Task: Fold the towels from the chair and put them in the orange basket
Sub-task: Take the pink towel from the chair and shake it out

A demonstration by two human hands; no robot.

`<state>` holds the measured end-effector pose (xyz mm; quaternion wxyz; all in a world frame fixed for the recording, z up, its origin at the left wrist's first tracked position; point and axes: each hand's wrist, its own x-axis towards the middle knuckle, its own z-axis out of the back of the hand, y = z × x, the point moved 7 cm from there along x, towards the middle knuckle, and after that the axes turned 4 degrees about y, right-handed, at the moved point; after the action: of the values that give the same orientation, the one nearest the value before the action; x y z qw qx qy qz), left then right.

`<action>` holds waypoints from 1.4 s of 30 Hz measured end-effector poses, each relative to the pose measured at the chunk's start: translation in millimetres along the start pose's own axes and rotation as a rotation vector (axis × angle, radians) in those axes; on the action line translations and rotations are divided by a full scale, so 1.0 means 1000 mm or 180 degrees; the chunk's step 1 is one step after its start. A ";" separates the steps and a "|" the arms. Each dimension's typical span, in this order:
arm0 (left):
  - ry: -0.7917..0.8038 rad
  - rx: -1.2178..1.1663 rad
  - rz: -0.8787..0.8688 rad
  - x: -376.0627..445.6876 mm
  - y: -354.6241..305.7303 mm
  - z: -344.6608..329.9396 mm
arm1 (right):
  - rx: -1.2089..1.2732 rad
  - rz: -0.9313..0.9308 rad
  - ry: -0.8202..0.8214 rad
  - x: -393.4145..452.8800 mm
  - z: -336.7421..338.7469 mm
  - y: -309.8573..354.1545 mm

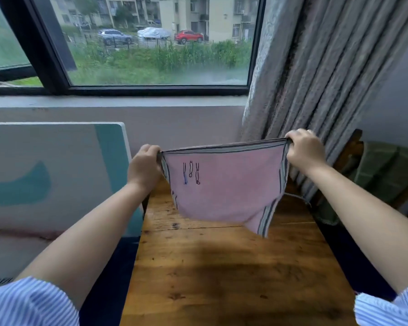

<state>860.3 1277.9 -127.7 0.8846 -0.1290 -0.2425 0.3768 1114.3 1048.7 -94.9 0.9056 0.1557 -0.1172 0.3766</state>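
Sleeves [28, 302] framing the near view, I am holding a pink towel [224, 184] stretched above the wooden table [222, 267]: my left hand [144, 166] and right hand [304, 150] are each gripping a top corner. Beyond, a chair [349, 156] is standing beside the curtain [316, 78].

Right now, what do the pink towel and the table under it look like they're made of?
Pink towel: soft woven cloth, likely cotton terry; matte, it sags limply between the left hand and right hand, with grey striped borders.
Table: wood, seemingly varnished; visible grain, dark knots, plank seams and a slight sheen.
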 end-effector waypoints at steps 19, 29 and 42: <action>0.0858 0.0524 0.0143 -0.006 0.028 -0.032 | -0.0020 -0.0273 0.1046 -0.010 -0.047 -0.001; 0.0652 -0.0315 0.0440 0.012 0.033 -0.043 | 0.0132 -0.0237 0.1076 0.008 -0.057 -0.003; -0.0156 -0.0365 0.0486 0.077 0.025 -0.016 | 0.0501 0.0411 0.0224 0.080 -0.047 0.011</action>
<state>900.1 1350.7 -126.1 0.8383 -0.1883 -0.2747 0.4316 1166.0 1124.6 -109.9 0.8680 0.2052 -0.0651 0.4475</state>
